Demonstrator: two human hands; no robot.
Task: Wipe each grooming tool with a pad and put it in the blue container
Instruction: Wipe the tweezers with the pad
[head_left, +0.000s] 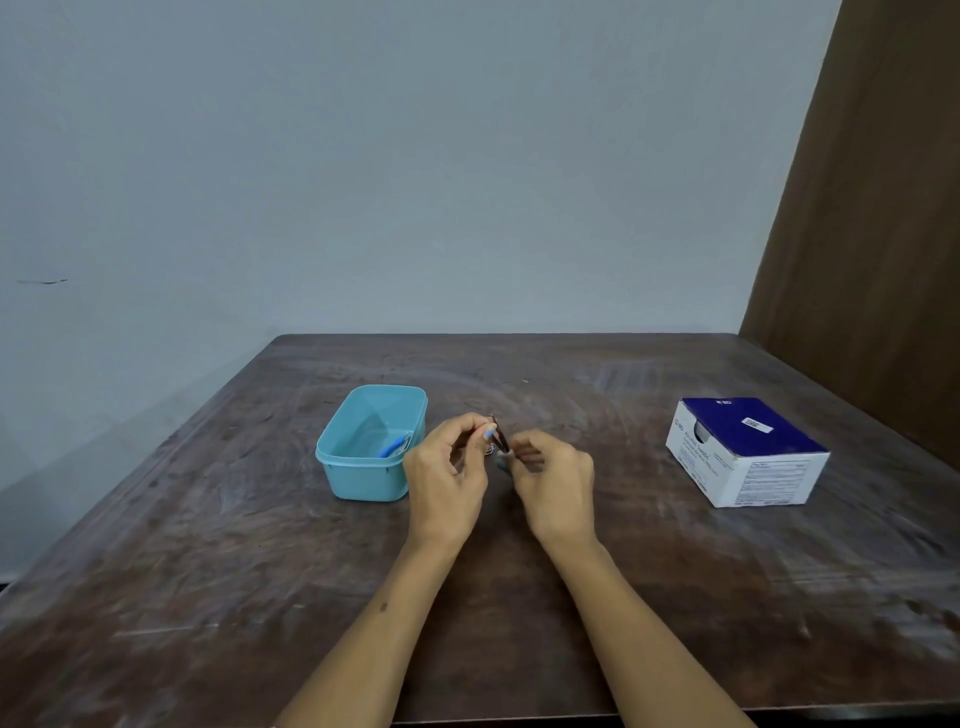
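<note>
Two bare forearms are reaching up from the near edge of the desk (675, 597), meeting over its middle. On the left, the left hand (447, 467) is pinching a thin dark grooming tool (500, 439) between thumb and fingertips, holding it tilted with its upper end pointing away and slightly left. Opposite it, the right hand (553, 486) is curling its fingers around a small white pad (503, 455), pressing that pad against the lower end of the tool. Both hands are hovering just above the wood, almost touching each other, and the tool is too small and blurred to name more exactly.

Just left of the left hand, the blue container (363, 478) is sitting open on the desk, its near right corner partly hidden behind the knuckles. Inside it, a blue-handled tool (392, 447) is lying against the right wall, together with a bit of metal beside it that I cannot make out.

Well apart on the right side, a blue-and-white box (748, 452) is resting flat, its dark blue top facing up and its white printed sides turned toward the camera. Behind the desk a pale grey wall (415, 182) is filling the background, and a brown wooden panel (872, 234) is standing at the far right.
</note>
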